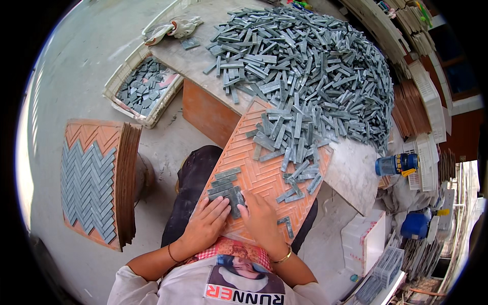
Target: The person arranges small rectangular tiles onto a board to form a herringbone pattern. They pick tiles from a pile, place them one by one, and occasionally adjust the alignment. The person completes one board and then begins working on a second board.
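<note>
An orange tray board (254,124) with a raised herringbone pattern slopes from my lap up to the table. Several grey stone strips (222,185) lie fitted together in its grooves. My left hand (209,219) rests flat on the lower left of these strips, fingers stretched out. At their right edge, my right hand (262,219) touches the strips with thumb and forefinger apart; nothing shows gripped in it. Beside my right wrist, a few strips (287,226) form a corner on the board. Loose strips (300,175) lie across the board's upper right part.
A large heap of stone strips (305,71) covers the table (195,56). To the left are a stack of boards (127,188) topped by a filled herringbone panel (86,188), and a white crate (152,118) with stone pieces. A blue bottle (396,164) stands at right, above a white box (363,241).
</note>
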Action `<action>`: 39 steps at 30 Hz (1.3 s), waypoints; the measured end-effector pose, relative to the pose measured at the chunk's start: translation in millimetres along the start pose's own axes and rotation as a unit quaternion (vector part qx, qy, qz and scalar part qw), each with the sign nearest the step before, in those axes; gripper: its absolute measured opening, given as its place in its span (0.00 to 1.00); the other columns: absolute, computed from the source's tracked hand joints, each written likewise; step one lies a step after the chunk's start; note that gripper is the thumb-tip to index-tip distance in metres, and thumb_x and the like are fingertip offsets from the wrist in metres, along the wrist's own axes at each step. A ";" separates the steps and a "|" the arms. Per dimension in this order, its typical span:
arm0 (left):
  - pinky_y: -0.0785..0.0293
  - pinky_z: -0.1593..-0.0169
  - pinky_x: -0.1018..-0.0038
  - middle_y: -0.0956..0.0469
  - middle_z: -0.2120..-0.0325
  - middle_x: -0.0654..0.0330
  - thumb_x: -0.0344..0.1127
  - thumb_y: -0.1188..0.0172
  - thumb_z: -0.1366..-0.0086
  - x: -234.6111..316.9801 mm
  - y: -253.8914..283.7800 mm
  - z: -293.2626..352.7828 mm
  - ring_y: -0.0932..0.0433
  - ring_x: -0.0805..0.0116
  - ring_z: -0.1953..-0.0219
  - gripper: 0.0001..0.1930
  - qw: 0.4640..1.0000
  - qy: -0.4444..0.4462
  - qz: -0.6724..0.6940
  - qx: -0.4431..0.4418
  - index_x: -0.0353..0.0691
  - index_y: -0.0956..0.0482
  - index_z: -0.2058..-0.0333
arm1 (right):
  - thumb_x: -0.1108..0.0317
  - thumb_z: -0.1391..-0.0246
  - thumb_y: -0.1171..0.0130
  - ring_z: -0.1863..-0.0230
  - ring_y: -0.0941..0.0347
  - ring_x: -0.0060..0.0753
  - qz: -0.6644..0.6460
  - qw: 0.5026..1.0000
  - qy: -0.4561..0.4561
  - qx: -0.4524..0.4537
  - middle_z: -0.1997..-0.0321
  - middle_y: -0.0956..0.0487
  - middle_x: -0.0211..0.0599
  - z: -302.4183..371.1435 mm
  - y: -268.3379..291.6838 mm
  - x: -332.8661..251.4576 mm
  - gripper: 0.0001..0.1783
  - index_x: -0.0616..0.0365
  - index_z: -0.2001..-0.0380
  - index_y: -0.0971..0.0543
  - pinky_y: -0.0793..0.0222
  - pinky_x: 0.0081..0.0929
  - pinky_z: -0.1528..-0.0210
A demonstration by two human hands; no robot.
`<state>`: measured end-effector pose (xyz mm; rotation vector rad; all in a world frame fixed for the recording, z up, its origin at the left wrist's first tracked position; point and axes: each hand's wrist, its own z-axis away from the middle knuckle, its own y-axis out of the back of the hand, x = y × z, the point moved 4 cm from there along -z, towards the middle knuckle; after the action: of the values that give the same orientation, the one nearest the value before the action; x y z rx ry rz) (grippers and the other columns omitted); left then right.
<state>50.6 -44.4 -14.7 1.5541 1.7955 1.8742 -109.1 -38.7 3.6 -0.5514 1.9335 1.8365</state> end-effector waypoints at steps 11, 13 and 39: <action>0.44 0.37 0.54 0.31 0.44 0.53 0.28 0.45 0.45 1.5 8.7 -14.3 0.34 0.57 0.40 0.23 1.000 -0.009 -0.020 0.010 0.32 0.28 0.49 | 0.75 0.50 0.39 0.71 0.24 0.35 -0.179 0.982 -0.060 -0.024 0.69 0.22 0.45 -14.8 5.0 16.5 0.14 0.65 0.59 0.23 0.29 0.28 0.68; 0.45 0.36 0.56 0.32 0.43 0.54 0.30 0.46 0.44 -2.4 5.8 -19.9 0.35 0.58 0.39 0.26 0.999 -0.007 -0.047 0.006 0.34 0.31 0.45 | 0.76 0.50 0.40 0.72 0.24 0.32 -0.128 0.988 -0.071 0.042 0.70 0.22 0.44 -13.7 21.6 31.7 0.13 0.65 0.59 0.23 0.30 0.26 0.70; 0.40 0.39 0.57 0.26 0.51 0.58 0.33 0.34 0.51 4.9 -4.4 -58.2 0.29 0.60 0.46 0.21 0.998 0.021 -0.007 0.057 0.39 0.24 0.55 | 0.76 0.54 0.36 0.74 0.29 0.15 -0.199 0.966 -0.161 0.048 0.73 0.23 0.31 5.9 45.7 52.3 0.09 0.66 0.68 0.23 0.30 0.15 0.71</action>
<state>5.0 -79.0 -2.1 1.5438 1.9571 1.8416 -177.7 -30.6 12.7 -0.5267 1.5539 1.4673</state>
